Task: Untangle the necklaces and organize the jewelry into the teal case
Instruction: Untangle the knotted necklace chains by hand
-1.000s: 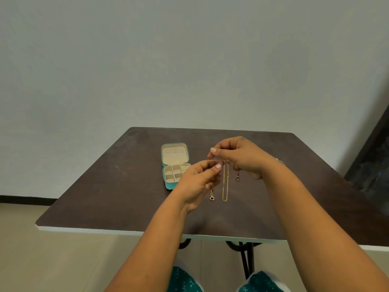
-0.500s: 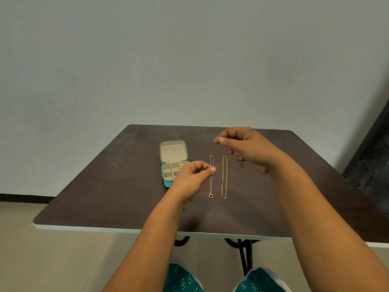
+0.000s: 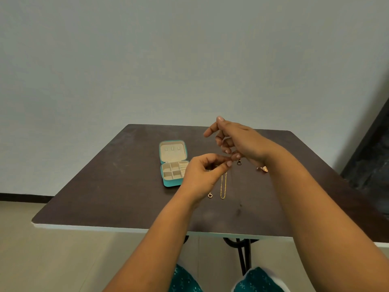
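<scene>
left hand (image 3: 202, 173) and right hand (image 3: 235, 142), apart half a second ago, now meet, both pinching a fine chain; gold chain (image 3: 223, 186) lies untangled; teal case (image 3: 173, 165) open, left

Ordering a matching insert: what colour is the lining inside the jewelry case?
Cream or beige lining inside the teal case, seen in the head view.
</scene>
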